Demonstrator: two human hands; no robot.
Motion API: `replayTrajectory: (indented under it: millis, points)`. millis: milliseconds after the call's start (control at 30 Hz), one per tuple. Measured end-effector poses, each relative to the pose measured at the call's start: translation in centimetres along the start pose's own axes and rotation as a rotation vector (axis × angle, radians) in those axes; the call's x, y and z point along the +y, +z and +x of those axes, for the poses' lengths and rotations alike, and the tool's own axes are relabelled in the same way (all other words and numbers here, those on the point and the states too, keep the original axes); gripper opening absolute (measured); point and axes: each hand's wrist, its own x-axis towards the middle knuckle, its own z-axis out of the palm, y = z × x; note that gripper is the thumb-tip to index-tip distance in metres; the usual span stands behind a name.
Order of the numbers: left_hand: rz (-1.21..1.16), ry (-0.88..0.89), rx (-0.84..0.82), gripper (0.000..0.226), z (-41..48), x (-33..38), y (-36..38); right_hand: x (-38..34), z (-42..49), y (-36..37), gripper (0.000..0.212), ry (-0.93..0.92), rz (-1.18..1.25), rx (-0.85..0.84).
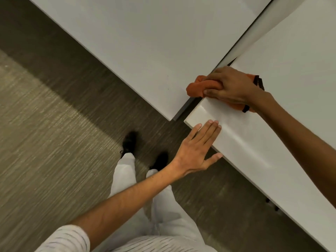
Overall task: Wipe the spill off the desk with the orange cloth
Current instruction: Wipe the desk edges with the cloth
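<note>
My right hand (pixel 230 86) is closed on a bunched orange cloth (pixel 197 87) with dark trim, pressing it down at the near corner of the white desk (pixel 291 57), right by the gap to the neighbouring desk. My left hand (pixel 197 148) lies flat and open on the desk's front corner, fingers together, thumb hanging over the edge. No spill shows on the white surface.
A second white desk (pixel 145 42) runs across the upper middle, separated from mine by a narrow dark gap (pixel 241 40). Grey-brown carpet (pixel 54 142) covers the floor at left. My legs in light trousers and black shoes (pixel 130 142) stand below the desk corner.
</note>
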Motion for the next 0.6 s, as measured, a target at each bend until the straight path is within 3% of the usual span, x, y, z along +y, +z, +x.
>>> replayTrajectory:
  millis: [200,300,433,600]
  points:
    - [-0.061,-0.028,0.022,0.091,-0.1,0.7,-0.1,-5.1,0.4,1.6,0.062,-0.126,-0.006,-0.179]
    - [-0.037,-0.025,0.005,0.091,-0.3,0.6,-0.3,-2.3,1.6,-0.6,0.064,-0.002,-0.002,-0.231]
    - [-0.032,-0.012,-0.021,0.089,-0.6,0.6,-0.4,0.4,3.0,-1.8,0.049,0.168,-0.01,-0.166]
    - [-0.047,0.064,-0.051,0.084,-0.8,-0.5,-0.5,-6.4,1.1,1.8,0.043,-0.051,0.023,-0.223]
